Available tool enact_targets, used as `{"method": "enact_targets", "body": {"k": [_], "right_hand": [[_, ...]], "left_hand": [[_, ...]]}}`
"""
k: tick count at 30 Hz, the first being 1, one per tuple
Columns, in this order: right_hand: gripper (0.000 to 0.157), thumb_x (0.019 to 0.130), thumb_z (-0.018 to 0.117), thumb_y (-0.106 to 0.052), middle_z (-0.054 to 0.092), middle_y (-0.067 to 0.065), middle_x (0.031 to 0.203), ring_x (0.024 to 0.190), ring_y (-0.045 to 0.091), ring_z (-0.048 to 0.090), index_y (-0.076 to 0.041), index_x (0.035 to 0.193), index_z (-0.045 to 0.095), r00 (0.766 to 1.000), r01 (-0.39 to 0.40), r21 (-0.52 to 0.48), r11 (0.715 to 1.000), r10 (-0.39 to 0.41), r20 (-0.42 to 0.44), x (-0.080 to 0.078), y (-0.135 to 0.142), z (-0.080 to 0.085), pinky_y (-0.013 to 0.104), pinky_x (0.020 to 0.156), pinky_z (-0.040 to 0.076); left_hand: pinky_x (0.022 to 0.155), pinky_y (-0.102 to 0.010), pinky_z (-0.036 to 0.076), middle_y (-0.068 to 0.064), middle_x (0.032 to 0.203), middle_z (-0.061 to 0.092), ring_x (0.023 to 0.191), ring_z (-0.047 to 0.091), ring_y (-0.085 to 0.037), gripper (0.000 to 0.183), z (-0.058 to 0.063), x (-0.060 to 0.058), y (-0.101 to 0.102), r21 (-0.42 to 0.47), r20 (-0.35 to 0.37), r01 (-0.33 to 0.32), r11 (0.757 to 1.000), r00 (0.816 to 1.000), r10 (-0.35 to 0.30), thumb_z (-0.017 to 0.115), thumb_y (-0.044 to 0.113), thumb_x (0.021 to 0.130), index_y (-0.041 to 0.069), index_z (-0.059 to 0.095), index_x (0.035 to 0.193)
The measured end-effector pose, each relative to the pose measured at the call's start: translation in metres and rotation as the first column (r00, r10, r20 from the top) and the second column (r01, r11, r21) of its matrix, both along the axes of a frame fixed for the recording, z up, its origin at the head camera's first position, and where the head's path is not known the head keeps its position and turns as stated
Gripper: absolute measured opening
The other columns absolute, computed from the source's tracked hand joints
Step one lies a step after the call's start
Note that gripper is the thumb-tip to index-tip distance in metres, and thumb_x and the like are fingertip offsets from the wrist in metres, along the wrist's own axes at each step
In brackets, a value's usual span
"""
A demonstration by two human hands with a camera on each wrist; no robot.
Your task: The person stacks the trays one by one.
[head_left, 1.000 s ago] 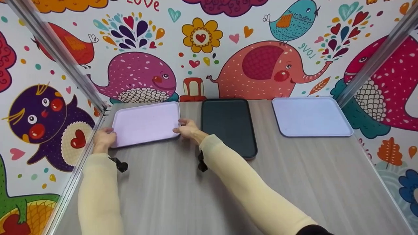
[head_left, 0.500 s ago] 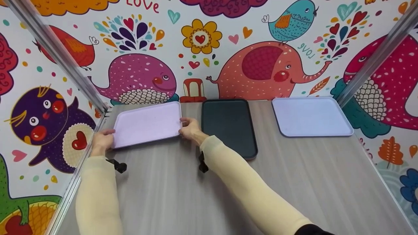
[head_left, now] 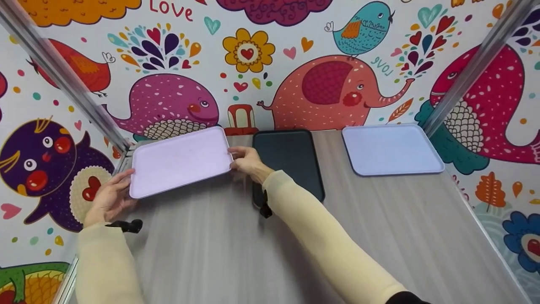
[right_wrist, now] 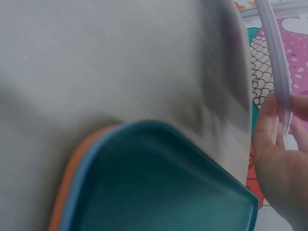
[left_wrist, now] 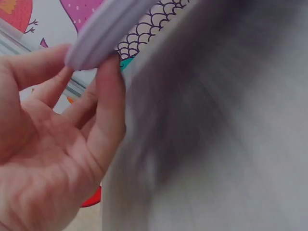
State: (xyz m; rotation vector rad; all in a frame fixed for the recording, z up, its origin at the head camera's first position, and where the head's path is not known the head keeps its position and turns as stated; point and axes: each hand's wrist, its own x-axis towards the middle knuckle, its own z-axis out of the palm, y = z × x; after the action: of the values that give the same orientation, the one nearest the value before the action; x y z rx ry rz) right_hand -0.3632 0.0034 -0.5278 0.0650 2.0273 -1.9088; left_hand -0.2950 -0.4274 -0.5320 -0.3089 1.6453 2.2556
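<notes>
Both hands hold a light pink tray [head_left: 181, 162] at the back left, raised over the table and tilted, its right end farther back. My left hand [head_left: 110, 198] has its fingers at the near left corner. The left wrist view shows the tray edge [left_wrist: 103, 36] pinched between thumb and fingers. On the right short side, my right hand [head_left: 249, 164] pinches the rim. In the right wrist view that hand [right_wrist: 281, 168] grips the upright-looking tray edge [right_wrist: 279, 62], thumb on one face and fingers on the other.
A dark green tray [head_left: 282, 145] stands just right of the right hand; orange and blue rims show beneath it in the right wrist view. Farther right lies a pale blue tray [head_left: 392, 150]. Metal posts and a patterned wall [head_left: 249, 97] bound the grey table [head_left: 219, 253].
The pink tray has risen off the table and come slightly nearer, more tilted. The left hand has shifted left and towards the camera, still at the tray's corner. The head view has turned slightly.
</notes>
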Motion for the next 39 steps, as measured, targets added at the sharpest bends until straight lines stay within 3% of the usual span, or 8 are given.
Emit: {"method": "enact_targets", "body": {"k": [4,8,12,16,19,26,31,39], "right_hand": [[0.064,0.090,0.070,0.013,0.070,0.020,0.141,0.113,0.024,0.067,-0.012,0.148,0.074,1.000,-0.011,-0.045,0.999,0.010,-0.010,0.002,0.006,0.007,0.052,0.113,0.063],[0.064,0.090,0.069,0.012,0.071,0.018,0.141,0.110,0.022,0.067,-0.012,0.149,0.074,1.000,0.002,-0.064,0.998,-0.004,-0.026,0.004,0.015,0.011,0.046,0.107,0.066],[0.066,0.088,0.068,0.011,0.072,0.017,0.142,0.107,0.021,0.068,-0.012,0.150,0.073,0.999,0.025,-0.092,0.995,-0.029,-0.040,0.007,0.024,0.011,0.049,0.107,0.065],[0.066,0.088,0.069,0.010,0.072,0.018,0.144,0.105,0.021,0.069,-0.012,0.150,0.072,0.998,0.032,-0.141,0.989,-0.040,-0.051,0.013,0.032,0.013,0.055,0.112,0.063],[0.064,0.089,0.070,0.012,0.071,0.019,0.145,0.105,0.020,0.070,-0.009,0.149,0.072,0.996,0.053,-0.192,0.980,-0.067,-0.065,0.018,0.040,0.015,0.050,0.107,0.066],[0.054,0.093,0.070,0.013,0.076,0.019,0.137,0.101,0.018,0.073,-0.003,0.144,0.074,0.978,0.157,-0.321,0.934,-0.193,-0.083,0.026,0.059,0.019,0.033,0.088,0.067],[0.048,0.092,0.070,0.013,0.078,0.017,0.131,0.100,0.018,0.074,-0.001,0.138,0.076,0.938,0.291,-0.346,0.892,-0.337,-0.079,0.034,0.065,0.013,0.032,0.085,0.067],[0.048,0.087,0.077,0.013,0.076,0.019,0.128,0.096,0.015,0.068,0.000,0.133,0.075,0.829,0.494,-0.293,0.819,-0.545,-0.123,0.052,0.056,-0.002,0.022,0.077,0.060]], "left_hand": [[0.087,-0.035,0.071,0.007,0.122,0.079,0.104,0.077,-0.015,0.035,0.004,0.004,0.003,0.165,-0.049,-0.052,0.985,0.997,0.060,0.057,0.008,0.116,0.025,0.080,0.136],[0.090,-0.035,0.071,0.008,0.126,0.079,0.107,0.077,-0.017,0.036,0.011,0.002,0.013,0.231,-0.059,-0.100,0.968,0.992,0.116,0.061,0.004,0.113,0.021,0.081,0.138],[0.086,-0.035,0.071,0.007,0.126,0.080,0.104,0.078,-0.017,0.035,0.021,-0.001,0.024,0.211,-0.092,-0.103,0.972,0.988,0.125,0.061,0.002,0.112,0.019,0.082,0.135],[0.079,-0.034,0.071,0.008,0.121,0.081,0.098,0.079,-0.016,0.033,0.027,0.001,0.031,0.134,-0.130,-0.107,0.985,0.984,0.124,0.063,0.002,0.112,0.020,0.084,0.130],[0.077,-0.032,0.070,0.007,0.118,0.082,0.094,0.080,-0.016,0.034,0.027,0.005,0.039,0.108,-0.150,-0.107,0.988,0.981,0.122,0.063,0.001,0.112,0.022,0.084,0.127],[0.072,-0.029,0.068,0.003,0.113,0.085,0.091,0.080,-0.016,0.036,0.021,0.012,0.072,0.144,-0.194,-0.139,0.980,0.967,0.166,0.061,-0.003,0.111,0.022,0.085,0.122],[0.070,-0.029,0.068,0.001,0.109,0.085,0.085,0.080,-0.015,0.038,0.013,0.012,0.094,0.143,-0.191,-0.167,0.975,0.962,0.193,0.061,-0.006,0.110,0.023,0.084,0.119],[0.067,-0.029,0.068,0.006,0.106,0.084,0.081,0.079,-0.012,0.038,-0.007,0.016,0.134,0.074,-0.178,-0.203,0.976,0.961,0.214,0.061,-0.008,0.109,0.024,0.079,0.119]]}}
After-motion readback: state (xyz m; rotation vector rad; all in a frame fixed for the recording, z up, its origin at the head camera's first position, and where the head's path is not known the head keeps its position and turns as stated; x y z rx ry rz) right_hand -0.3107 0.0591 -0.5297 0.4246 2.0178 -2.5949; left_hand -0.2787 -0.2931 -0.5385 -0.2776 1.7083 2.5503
